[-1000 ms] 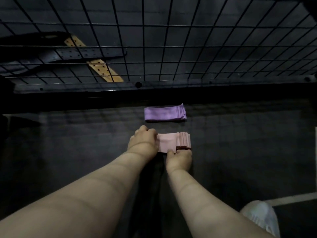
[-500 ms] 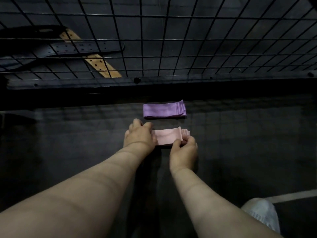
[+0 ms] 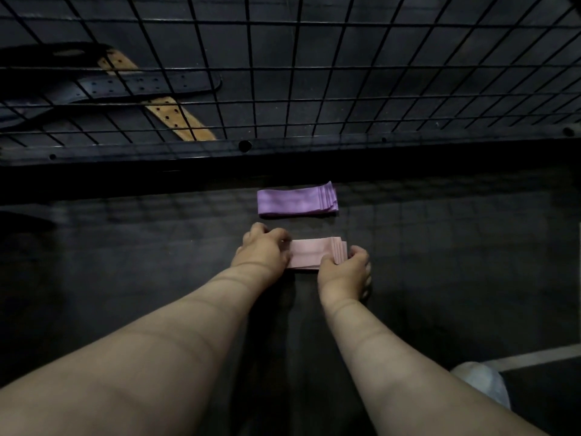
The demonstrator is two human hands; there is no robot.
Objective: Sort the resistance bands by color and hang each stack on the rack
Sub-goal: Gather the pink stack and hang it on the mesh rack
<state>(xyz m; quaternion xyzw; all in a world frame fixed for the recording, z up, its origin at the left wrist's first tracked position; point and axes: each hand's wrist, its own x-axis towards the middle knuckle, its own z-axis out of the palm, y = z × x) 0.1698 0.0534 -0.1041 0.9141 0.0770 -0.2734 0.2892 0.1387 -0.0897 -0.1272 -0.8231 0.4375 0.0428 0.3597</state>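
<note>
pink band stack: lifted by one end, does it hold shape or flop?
Likely floppy: the pink band stack is thin flat layers, so an unsupported end would probably droop. Layers may slide: its right edges look fanned. The left hand and right hand grip opposite ends, which should keep it together.

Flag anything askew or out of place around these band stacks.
Nothing is spilled or damaged. Only the right ends are uneven: the layers of the purple stack fan out in steps rather than sitting flush, as do those of the pink stack, which the right hand pinches there while the left hand holds the other end.
</note>
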